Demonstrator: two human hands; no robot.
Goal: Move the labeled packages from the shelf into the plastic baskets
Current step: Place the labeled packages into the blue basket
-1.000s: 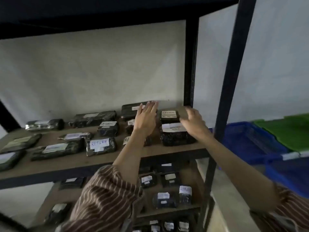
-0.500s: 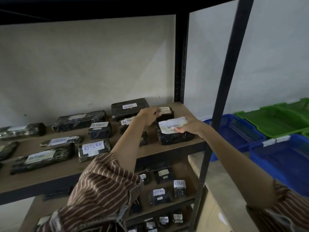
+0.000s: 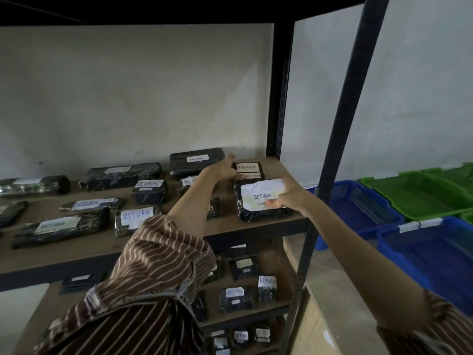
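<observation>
The right hand [image 3: 288, 198] grips a black package [image 3: 261, 203] by its white "RETURN" label at the wooden shelf's [image 3: 76, 252] right end (centre of frame). The left hand [image 3: 222, 169] holds the small package [image 3: 247, 169] behind it; blue baskets [image 3: 358, 201] stand at the right.

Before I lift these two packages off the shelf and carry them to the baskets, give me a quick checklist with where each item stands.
1. Right hand grips the front package at its label: ok.
2. Left hand holds the small package behind it: cannot tell, fingers only partly seen.
3. Both labels read RETURN: ok.
4. Packages lifted clear of the shelf: not ok, both rest on it.
5. Blue basket open to receive: ok.
6. Path past the black post: cannot tell.
</observation>
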